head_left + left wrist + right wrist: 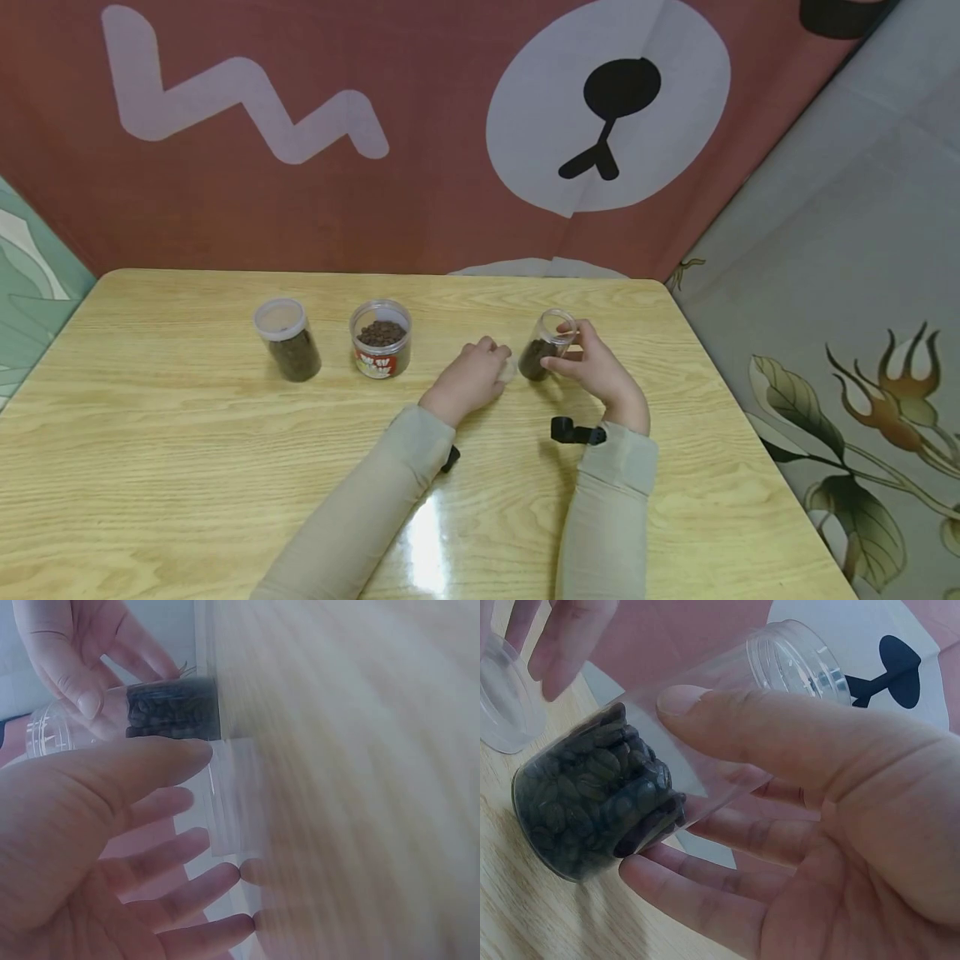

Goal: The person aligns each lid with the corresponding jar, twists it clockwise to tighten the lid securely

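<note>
My right hand (pixel 600 371) holds a clear, lidless jar (pixel 720 742), with the thumb on one side and fingers on the other. Dark oval beans (pixel 585 795), resembling coffee beans, fill its lower part. The jar's base is at or just above the tabletop; I cannot tell whether it touches. Left of it, a clear plastic lid (pixel 229 799) lies by the table surface. My left hand (pixel 468 379) is beside this lid, fingers spread and loosely extended, thumb tip at the lid's edge. Whether the fingers touch it is unclear.
A lidded jar (pixel 294 354) of dark contents stands at the left of the wooden table (pixel 187 467). Nearer the middle is a wide, uncovered tub (pixel 381 362) with brown pieces and a red label. A printed cloth (pixel 420 217) hangs behind the table.
</note>
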{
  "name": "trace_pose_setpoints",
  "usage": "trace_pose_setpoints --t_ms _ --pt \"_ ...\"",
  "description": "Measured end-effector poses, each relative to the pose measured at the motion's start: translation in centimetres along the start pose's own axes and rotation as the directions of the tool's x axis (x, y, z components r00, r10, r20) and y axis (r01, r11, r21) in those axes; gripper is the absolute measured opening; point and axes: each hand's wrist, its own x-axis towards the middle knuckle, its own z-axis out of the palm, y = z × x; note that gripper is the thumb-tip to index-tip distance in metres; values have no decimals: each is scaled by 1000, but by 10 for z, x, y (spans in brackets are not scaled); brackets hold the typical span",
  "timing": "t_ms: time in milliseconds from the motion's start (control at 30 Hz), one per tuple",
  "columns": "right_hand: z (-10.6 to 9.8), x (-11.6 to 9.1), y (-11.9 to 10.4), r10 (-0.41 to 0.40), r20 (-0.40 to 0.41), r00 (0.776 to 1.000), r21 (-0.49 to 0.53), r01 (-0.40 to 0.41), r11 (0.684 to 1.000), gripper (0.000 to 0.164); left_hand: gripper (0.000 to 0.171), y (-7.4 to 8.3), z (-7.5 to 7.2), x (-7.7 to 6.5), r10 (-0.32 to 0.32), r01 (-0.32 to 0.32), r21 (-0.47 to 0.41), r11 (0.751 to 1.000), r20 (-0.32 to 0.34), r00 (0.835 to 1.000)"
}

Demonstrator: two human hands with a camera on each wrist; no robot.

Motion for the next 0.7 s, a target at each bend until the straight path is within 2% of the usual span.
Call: trace_pose_setpoints --t_ms 300,500,700 --pt "0 1 2 -24 -1 1000 -7 24 1000 62 53 4 -3 -4 -19 19 -7 1000 13 1000" --pt "0 1 2 -26 1 1000 -13 26 1000 62 45 1 -1 -5 2 -2 2 1000 -9 1000" --pt "0 1 2 -26 1 1000 -14 26 1000 63 44 -2 -2 -7 -8 8 18 1000 -8 1000"
